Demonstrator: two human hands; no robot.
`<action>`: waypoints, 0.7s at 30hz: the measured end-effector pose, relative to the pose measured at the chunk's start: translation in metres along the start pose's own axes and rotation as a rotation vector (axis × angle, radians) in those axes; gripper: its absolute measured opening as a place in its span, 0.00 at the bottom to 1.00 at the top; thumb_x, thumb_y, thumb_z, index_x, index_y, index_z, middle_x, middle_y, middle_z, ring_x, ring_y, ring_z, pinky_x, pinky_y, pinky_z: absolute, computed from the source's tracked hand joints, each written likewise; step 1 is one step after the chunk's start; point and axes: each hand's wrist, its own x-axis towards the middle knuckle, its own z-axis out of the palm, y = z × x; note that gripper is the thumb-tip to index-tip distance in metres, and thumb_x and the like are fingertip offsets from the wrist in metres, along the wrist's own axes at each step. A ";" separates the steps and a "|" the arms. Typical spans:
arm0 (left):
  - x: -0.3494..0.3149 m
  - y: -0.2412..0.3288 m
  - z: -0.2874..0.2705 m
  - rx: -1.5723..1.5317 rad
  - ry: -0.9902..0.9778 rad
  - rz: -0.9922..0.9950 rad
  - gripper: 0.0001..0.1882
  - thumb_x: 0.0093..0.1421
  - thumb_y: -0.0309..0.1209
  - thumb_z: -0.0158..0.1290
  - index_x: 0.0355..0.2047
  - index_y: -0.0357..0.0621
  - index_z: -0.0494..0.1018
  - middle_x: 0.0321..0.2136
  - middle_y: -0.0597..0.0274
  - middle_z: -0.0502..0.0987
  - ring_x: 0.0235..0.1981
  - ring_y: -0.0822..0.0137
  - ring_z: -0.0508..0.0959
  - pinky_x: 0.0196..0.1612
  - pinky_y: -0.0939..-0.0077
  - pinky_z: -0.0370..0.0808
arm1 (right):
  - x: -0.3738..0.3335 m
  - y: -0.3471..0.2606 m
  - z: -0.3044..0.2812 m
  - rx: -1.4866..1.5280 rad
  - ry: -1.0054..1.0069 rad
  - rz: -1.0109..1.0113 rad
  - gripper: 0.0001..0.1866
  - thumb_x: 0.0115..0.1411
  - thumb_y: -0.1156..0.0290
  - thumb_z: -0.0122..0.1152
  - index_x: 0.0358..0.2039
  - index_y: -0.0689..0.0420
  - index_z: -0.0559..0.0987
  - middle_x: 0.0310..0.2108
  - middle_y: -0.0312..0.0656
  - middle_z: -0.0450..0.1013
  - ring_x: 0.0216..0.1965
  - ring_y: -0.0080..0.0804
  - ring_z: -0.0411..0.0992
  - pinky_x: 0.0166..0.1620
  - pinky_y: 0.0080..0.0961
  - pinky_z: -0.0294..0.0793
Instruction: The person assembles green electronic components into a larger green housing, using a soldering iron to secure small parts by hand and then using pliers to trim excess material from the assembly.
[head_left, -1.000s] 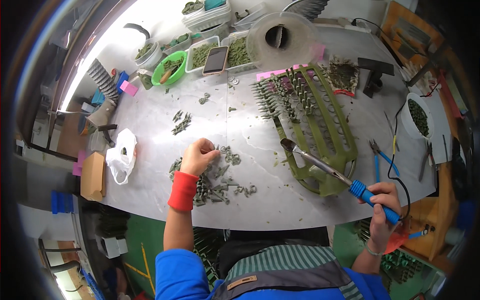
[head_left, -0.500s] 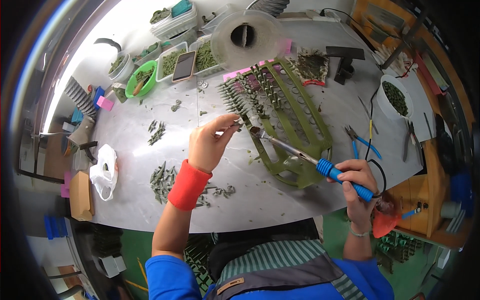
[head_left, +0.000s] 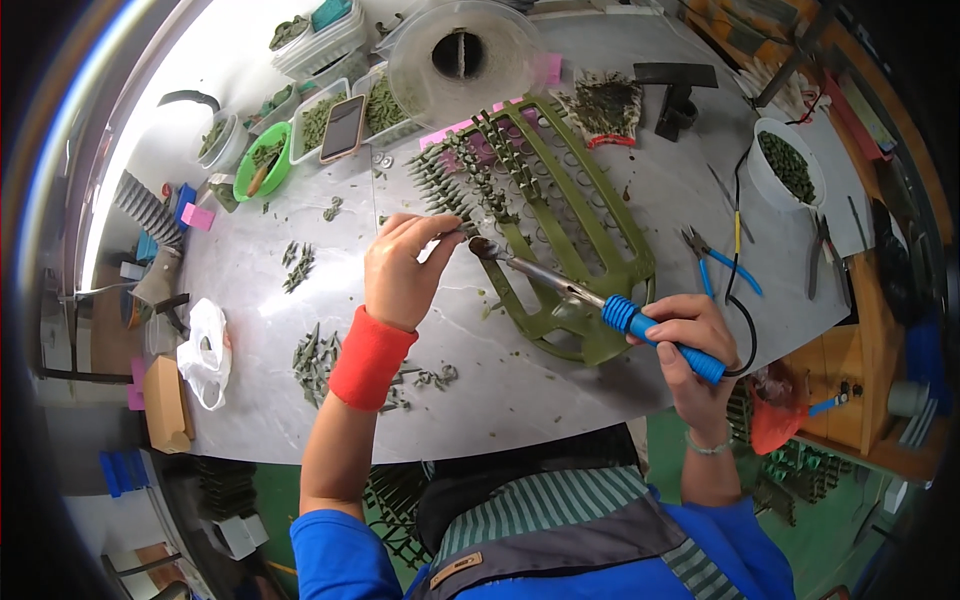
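Note:
My right hand (head_left: 695, 350) grips the blue handle of a soldering iron (head_left: 665, 340) with a broad spoon-like tip. That tip rests at the left bar of a green wax frame (head_left: 575, 240), which lies tilted on the table with rows of small spiky green pieces along its bars. Beside the tip, my left hand (head_left: 405, 265) has thumb and fingers pinched on a small green piece, mostly hidden by the fingertips. A red wristband (head_left: 371, 358) is on my left wrist. A pile of loose green pieces (head_left: 316, 362) lies to the left of that forearm.
Tubs of green pieces (head_left: 320, 125), a phone (head_left: 343, 128), a green bowl (head_left: 245, 180) and a large clear round container (head_left: 420, 75) stand at the back. Blue-handled pliers (head_left: 715, 262), the iron's cable and a white bowl (head_left: 765, 190) are right. A white plastic bag (head_left: 205, 370) sits left.
The view has shifted slightly, moving the scene left and up. Both hands keep their holds, with the iron's tip still beside my left fingertips at the frame's left bar.

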 end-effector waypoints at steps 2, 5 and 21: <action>0.002 -0.002 0.006 0.102 0.073 0.092 0.07 0.53 0.27 0.65 0.33 0.45 0.82 0.29 0.61 0.82 0.33 0.62 0.79 0.36 0.71 0.76 | 0.000 0.002 0.002 0.012 -0.004 -0.011 0.08 0.57 0.83 0.58 0.36 0.63 0.80 0.43 0.50 0.73 0.36 0.36 0.79 0.41 0.29 0.81; 0.001 -0.006 0.011 0.119 0.121 0.108 0.08 0.50 0.27 0.66 0.32 0.48 0.83 0.26 0.65 0.81 0.32 0.64 0.75 0.36 0.70 0.74 | 0.000 0.007 0.005 0.004 -0.007 -0.025 0.08 0.56 0.84 0.58 0.37 0.63 0.80 0.44 0.50 0.73 0.36 0.36 0.79 0.42 0.28 0.81; 0.000 -0.011 0.016 0.195 0.112 0.162 0.11 0.49 0.29 0.68 0.34 0.50 0.83 0.28 0.68 0.82 0.33 0.64 0.75 0.40 0.69 0.73 | -0.002 -0.011 -0.004 -0.100 0.024 0.003 0.04 0.56 0.80 0.58 0.33 0.62 0.78 0.38 0.50 0.74 0.33 0.36 0.77 0.37 0.30 0.80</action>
